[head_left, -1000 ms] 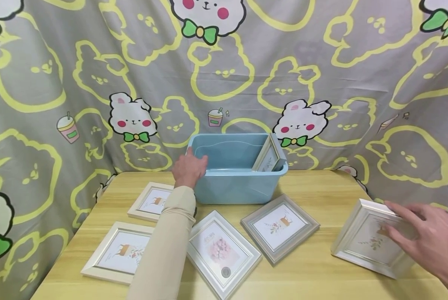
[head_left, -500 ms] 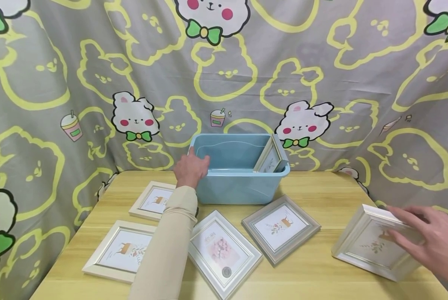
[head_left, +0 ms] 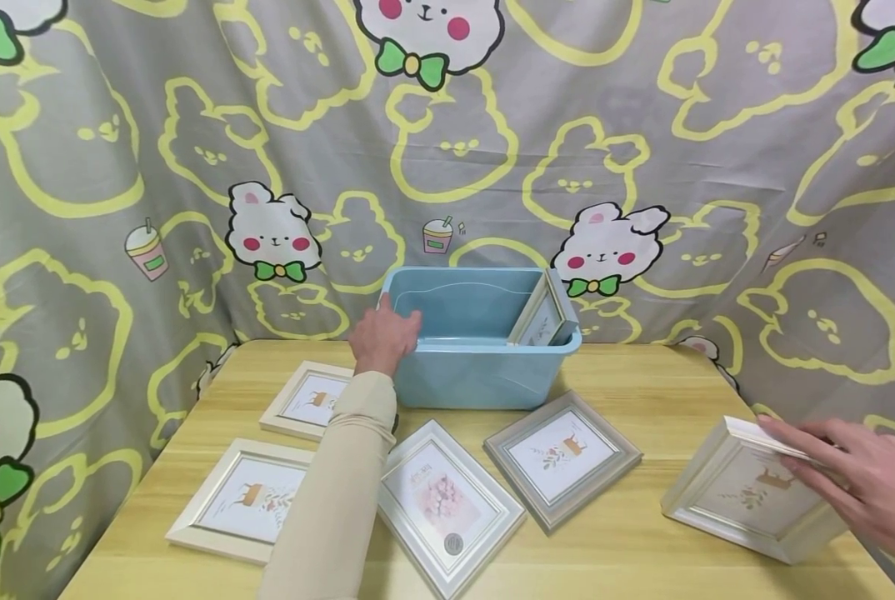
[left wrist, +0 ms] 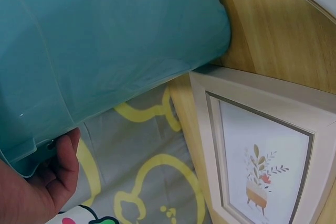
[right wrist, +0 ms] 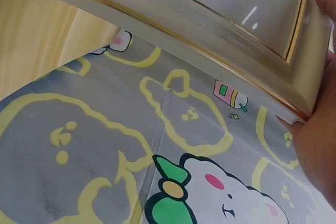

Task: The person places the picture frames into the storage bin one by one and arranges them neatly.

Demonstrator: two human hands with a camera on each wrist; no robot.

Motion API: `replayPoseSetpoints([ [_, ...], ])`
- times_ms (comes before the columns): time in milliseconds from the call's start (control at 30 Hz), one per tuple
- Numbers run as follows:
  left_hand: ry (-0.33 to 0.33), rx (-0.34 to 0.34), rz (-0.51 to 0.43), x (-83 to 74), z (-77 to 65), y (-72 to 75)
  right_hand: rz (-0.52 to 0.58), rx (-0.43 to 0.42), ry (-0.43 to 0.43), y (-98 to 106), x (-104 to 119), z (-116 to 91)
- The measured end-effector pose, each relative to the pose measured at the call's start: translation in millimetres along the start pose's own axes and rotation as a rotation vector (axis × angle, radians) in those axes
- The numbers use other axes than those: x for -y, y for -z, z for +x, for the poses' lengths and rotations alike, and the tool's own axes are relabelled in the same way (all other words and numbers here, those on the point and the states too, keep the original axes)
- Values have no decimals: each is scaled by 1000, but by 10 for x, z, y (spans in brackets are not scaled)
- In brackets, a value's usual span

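Note:
My left hand [head_left: 383, 337] is at the left end of a light blue plastic bin [head_left: 477, 379]. In the left wrist view its fingers [left wrist: 67, 161] curl round the bin's rim. Inside the bin's right end leans a picture frame [head_left: 537, 321]. At the table's right side, my right hand [head_left: 860, 475] holds a cream picture frame [head_left: 706, 500] by its upper right part, tilted up on its lower edge. The right wrist view shows this frame's gold-trimmed moulding [right wrist: 210, 40], with the thumb [right wrist: 326, 1] on its front.
On the wooden table [head_left: 642, 375] lie a grey-brown frame [head_left: 605, 479], a silver-white frame [head_left: 485, 550] with a pink flower print, and two cream frames, a larger one [head_left: 200, 529] and a smaller one [head_left: 282, 408]. A patterned curtain [head_left: 477, 217] hangs behind and at both sides.
My right hand's fingers and thumb have shifted toward the top edge of the cream frame, uncovering more of its picture. The left hand stays at the bin's rim.

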State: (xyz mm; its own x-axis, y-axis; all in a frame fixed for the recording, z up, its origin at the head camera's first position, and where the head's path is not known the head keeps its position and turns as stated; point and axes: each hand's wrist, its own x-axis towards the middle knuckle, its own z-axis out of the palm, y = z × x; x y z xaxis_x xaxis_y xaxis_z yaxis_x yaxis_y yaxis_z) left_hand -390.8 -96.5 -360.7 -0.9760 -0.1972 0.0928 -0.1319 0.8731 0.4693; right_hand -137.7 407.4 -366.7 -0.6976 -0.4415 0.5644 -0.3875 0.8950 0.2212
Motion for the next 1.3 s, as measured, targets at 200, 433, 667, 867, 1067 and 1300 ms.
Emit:
replayPoseSetpoints([
  [200,0,5,-10,-3,2,-2,46,-53,49,-24,-24,28],
  [433,5,-2,-7,7,12,-12,34,-50,72,-34,-54,63],
  [667,5,4,-6,2,12,-7,35,-12,82,-30,-53,102],
  [867,6,8,-1,-4,3,-8,48,65,38,-29,-68,106],
  [1067,8,-5,-2,-8,-3,-19,101,114,-12,-9,-102,87],
  [1300,10,-23,-10,-4,0,-19,86,112,-4,17,-105,146],
])
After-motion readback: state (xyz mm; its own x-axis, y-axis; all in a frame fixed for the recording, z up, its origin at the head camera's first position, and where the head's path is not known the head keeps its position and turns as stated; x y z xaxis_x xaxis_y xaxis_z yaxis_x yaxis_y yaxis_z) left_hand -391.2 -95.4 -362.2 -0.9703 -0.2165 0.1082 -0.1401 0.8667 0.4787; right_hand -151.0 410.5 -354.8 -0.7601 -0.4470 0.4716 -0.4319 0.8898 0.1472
